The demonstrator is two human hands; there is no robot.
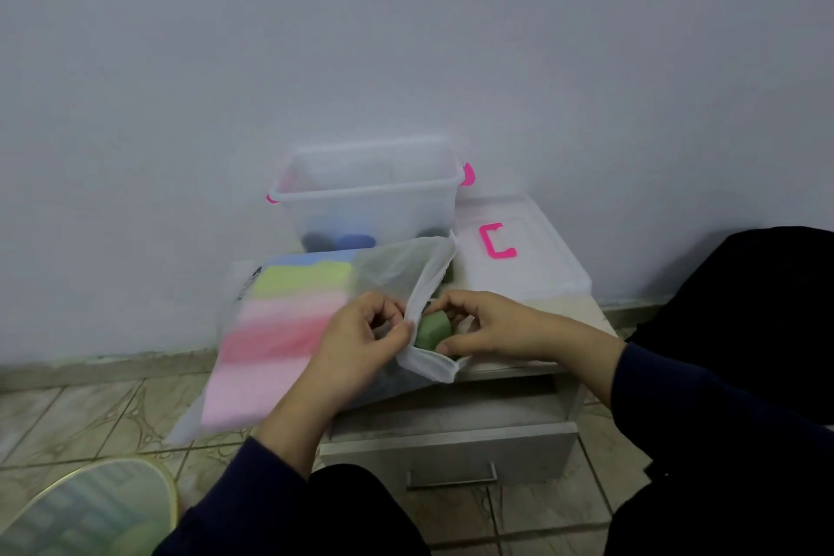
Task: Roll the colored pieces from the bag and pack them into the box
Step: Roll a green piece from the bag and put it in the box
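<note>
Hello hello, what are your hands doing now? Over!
Left hand pinches bag mouth. Right hand grips green piece. Box open, blue rolls inside. Nothing blocking.

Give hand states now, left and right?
Left hand: pinching the bag opening's edge.
Right hand: curled round the green piece at the bag mouth.

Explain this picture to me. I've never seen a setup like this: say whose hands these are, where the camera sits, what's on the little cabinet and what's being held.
There is no machine here. A person wears a camera on the head, looking down at their own hands. The left hand pinches the edge of a thin bag holding stacked colored pieces. The right hand grips a green piece at the bag's opening. Both lie on a small cabinet. Behind stands a clear box with blue rolls inside; its lid lies beside it.
</note>
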